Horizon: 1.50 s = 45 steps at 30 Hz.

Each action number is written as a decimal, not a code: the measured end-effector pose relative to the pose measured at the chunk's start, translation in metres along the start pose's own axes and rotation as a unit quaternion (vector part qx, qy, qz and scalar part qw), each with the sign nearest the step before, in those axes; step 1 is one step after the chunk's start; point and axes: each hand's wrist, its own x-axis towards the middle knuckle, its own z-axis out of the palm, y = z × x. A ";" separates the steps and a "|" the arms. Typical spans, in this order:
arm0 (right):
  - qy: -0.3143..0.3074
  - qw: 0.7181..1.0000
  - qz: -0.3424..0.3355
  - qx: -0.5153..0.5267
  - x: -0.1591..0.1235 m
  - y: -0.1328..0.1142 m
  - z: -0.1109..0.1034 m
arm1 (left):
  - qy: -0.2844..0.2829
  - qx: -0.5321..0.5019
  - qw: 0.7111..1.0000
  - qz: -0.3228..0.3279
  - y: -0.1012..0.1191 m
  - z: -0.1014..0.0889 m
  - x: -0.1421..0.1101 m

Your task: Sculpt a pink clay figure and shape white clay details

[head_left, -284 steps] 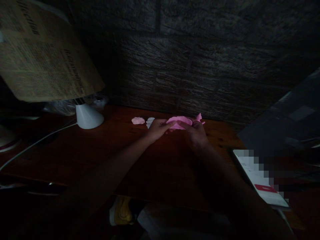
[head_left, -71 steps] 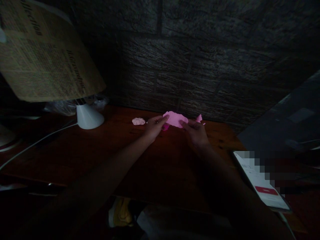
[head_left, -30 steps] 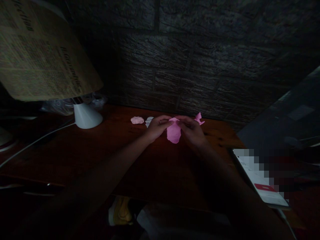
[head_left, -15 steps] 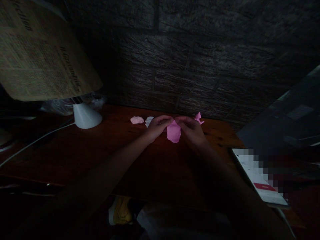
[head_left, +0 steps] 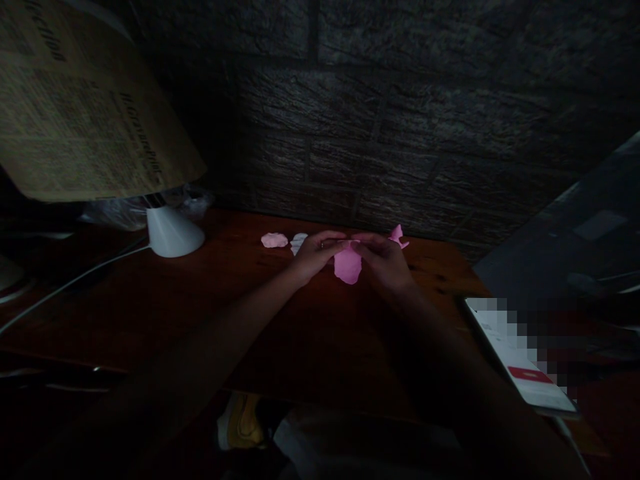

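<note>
A thin, flattened piece of pink modelling clay (head_left: 348, 267) hangs above the wooden table, its rounded lower edge pointing toward me. My left hand (head_left: 316, 253) pinches its upper left edge between thumb and fingers. On the upper right edge, my right hand (head_left: 387, 259) has the same kind of pinch, close to the left one. Behind my left hand lies a white lump (head_left: 299, 242), partly covered by the fingers. A pale pink lump (head_left: 275, 240) rests farther left. Past my right hand sits a torn-looking bright pink piece (head_left: 398, 235).
A lamp with a newsprint shade (head_left: 100, 113) and white base (head_left: 175, 233) stands at the left, its cord (head_left: 75, 287) trailing off. A tablet-like device (head_left: 520, 360) with a lit screen lies at the right edge. A dark brick wall (head_left: 320, 120) rises behind the table (head_left: 300, 340).
My fingertips have shifted slightly along the clay's top edge, and the thumbs now lie lower over it. The clay's lower edge has risen a little. Everything else stays put.
</note>
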 end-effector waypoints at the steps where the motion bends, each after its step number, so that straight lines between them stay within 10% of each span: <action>1: 0.003 1.000 0.001 0.003 0.000 0.000 0.000 | 0.000 -0.001 1.000 -0.001 0.000 0.000 0.000; 45: 0.019 1.000 -0.009 0.002 0.001 0.000 0.000 | -0.015 -0.018 1.000 0.019 -0.005 -0.002 0.004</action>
